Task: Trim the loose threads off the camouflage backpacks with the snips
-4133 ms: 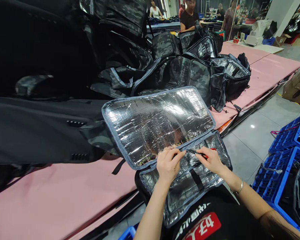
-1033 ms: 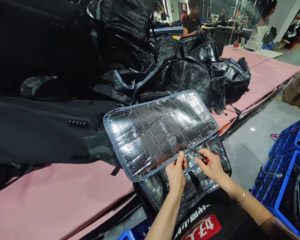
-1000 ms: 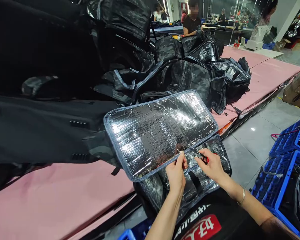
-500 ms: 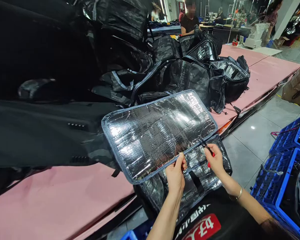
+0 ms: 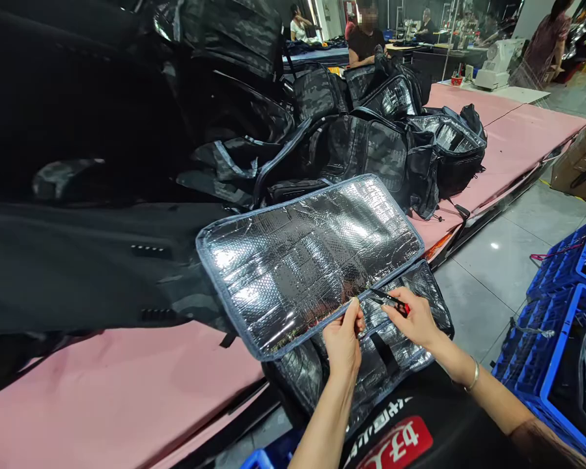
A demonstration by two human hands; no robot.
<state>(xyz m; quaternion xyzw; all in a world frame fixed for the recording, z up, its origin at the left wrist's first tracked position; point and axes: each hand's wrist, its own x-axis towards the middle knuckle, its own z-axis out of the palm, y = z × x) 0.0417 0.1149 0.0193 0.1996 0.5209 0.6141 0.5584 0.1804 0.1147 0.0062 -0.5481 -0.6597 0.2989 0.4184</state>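
A bag's silver foil-lined flap (image 5: 303,260) with grey-blue edge binding is spread out in front of me. My left hand (image 5: 342,335) pinches the binding at the flap's near edge. In my right hand (image 5: 414,319) are small thread snips (image 5: 393,301) with dark blades and red on the handle. Their blades point left, by the binding just right of my left fingers; whether they touch it I cannot tell. Beneath both hands lies the foil-lined bag body (image 5: 435,301), with a black strap (image 5: 383,352) across it.
Dark camouflage bags (image 5: 385,150) are heaped on the pink-covered table (image 5: 512,124) beyond the flap. Blue crates (image 5: 542,365) stand on the floor at right, near a cardboard box (image 5: 579,163). A white sewing machine (image 5: 495,65) and several people are farther back.
My right hand has turned and brought the snips left along the binding, closer to my left fingers. The left hand keeps its pinch. A person at the far right has shifted.
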